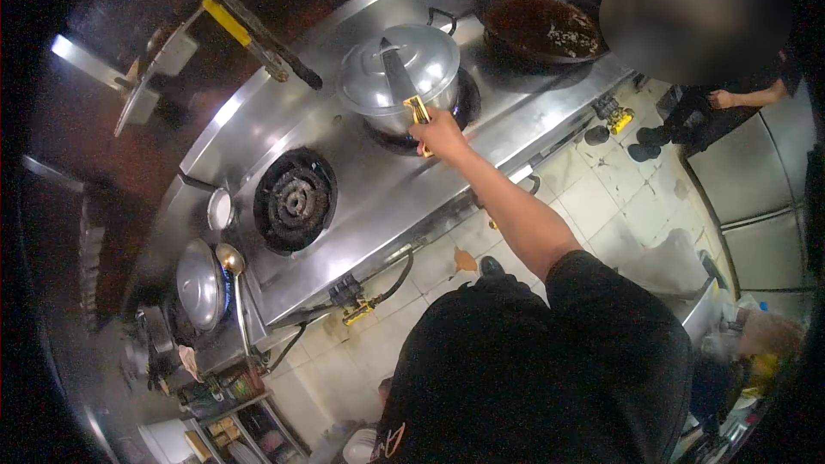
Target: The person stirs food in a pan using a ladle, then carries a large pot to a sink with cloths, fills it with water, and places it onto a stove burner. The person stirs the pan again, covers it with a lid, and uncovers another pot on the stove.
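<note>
My right hand (440, 135) is closed around the yellow-edged handle of a flat, tapering grey tool (398, 74); its exact kind I cannot make out. The tool lies across my view of the domed metal lid (357, 77) on a large pot (388, 123). Whether it touches the lid is unclear. The pot sits on a stove burner with a little blue flame at its side. A small skin-toned patch beside my dark shirt seems to be part of my left hand (384, 390); its fingers are hidden.
A wok (524, 26) of dark brown liquid stands right of the pot. Left are a bare burner (295, 199), a lidded pan (199, 283) and a ladle (238, 279). Yellow-handled tongs (245, 39) hang upper left. Another person's hand (722, 100) shows at the right.
</note>
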Tool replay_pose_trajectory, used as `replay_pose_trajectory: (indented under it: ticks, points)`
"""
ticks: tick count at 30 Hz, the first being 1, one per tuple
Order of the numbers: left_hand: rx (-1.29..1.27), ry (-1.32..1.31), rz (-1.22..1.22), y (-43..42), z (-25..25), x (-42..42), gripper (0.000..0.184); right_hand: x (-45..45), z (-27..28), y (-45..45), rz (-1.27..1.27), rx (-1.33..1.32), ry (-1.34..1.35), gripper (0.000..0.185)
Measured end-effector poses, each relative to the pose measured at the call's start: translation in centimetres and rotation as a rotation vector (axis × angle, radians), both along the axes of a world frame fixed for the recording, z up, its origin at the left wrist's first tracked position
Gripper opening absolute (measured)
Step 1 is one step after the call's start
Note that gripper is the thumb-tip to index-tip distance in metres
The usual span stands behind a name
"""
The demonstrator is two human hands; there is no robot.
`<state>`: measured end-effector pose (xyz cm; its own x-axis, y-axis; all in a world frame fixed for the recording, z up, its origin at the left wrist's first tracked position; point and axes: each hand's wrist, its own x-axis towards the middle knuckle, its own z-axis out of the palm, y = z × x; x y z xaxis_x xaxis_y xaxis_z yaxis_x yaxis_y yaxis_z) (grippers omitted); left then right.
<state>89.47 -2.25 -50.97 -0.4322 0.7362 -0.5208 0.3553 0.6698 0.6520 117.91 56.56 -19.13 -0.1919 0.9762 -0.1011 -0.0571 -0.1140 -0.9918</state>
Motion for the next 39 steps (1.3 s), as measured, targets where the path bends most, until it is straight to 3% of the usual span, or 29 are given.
replay_pose_trajectory:
  ticks: [3, 6, 9, 12, 15, 17, 19, 21, 25, 28, 30, 33, 36, 38, 39]
  points:
    - [0.110, 0.176, -0.244, -0.8, -1.7, -1.3, 0.031, 0.5, 1.4, -0.4, 0.009, -0.008, -0.066, 0.015]
    - [0.365, 0.561, -0.657, -0.8, -4.7, -3.4, 0.031, 1.0, 0.7, -0.1, 0.052, -0.035, 0.021, 0.016]
    - [-0.131, -0.292, 0.538, 3.1, -0.4, -0.1, 0.035, 1.7, -0.3, 0.7, 0.097, -0.024, 0.050, 0.017]
    - [-0.021, -0.314, 0.435, 6.5, 6.9, 1.9, 0.036, 2.1, -0.3, 0.9, 0.084, -0.098, 0.041, 0.016]
    - [-0.148, -0.301, 0.489, 5.4, 3.5, 0.9, 0.036, 2.2, -1.0, 1.5, 0.100, -0.119, 0.059, 0.015]
    - [-0.023, -0.231, 0.182, 4.4, 2.2, -0.3, 0.037, 2.4, -1.0, 1.9, 0.113, -0.121, 0.076, 0.015]
    - [-0.030, -0.245, 0.191, 3.5, 1.2, -0.4, 0.038, 2.9, -0.5, 1.8, 0.124, -0.116, 0.098, 0.014]
    - [-0.160, -0.348, 0.521, 4.4, 2.0, 0.7, 0.037, 2.9, -0.2, 2.0, 0.119, -0.115, 0.104, 0.013]
    - [0.020, -0.223, 0.247, 3.6, 1.0, 0.3, 0.034, 3.0, -1.0, 3.3, 0.134, -0.106, 0.120, 0.011]
    - [0.004, -0.166, 0.212, 3.3, -0.3, 0.6, 0.032, 3.3, -1.1, 3.7, 0.152, -0.091, 0.077, 0.009]
    - [-0.069, -0.190, 0.295, 4.6, 2.6, 1.6, 0.032, 3.2, -1.0, 3.4, 0.156, -0.078, 0.094, 0.008]
    - [0.062, -0.474, 0.586, 4.2, 3.0, 2.3, 0.033, 3.3, 0.5, 1.3, 0.154, -0.112, 0.110, 0.006]
    - [-0.082, -0.402, 0.634, 4.9, 4.0, 3.4, 0.032, 4.1, -0.4, -2.7, 0.154, -0.137, 0.085, 0.009]
    - [0.114, -0.148, 0.230, 2.9, 1.9, 3.5, 0.032, 4.6, -3.1, -5.6, 0.191, -0.029, -0.028, 0.019]
    - [0.078, -0.178, 0.302, 2.9, 1.6, 3.6, 0.032, 4.6, -4.0, -7.3, 0.207, -0.042, -0.055, 0.021]
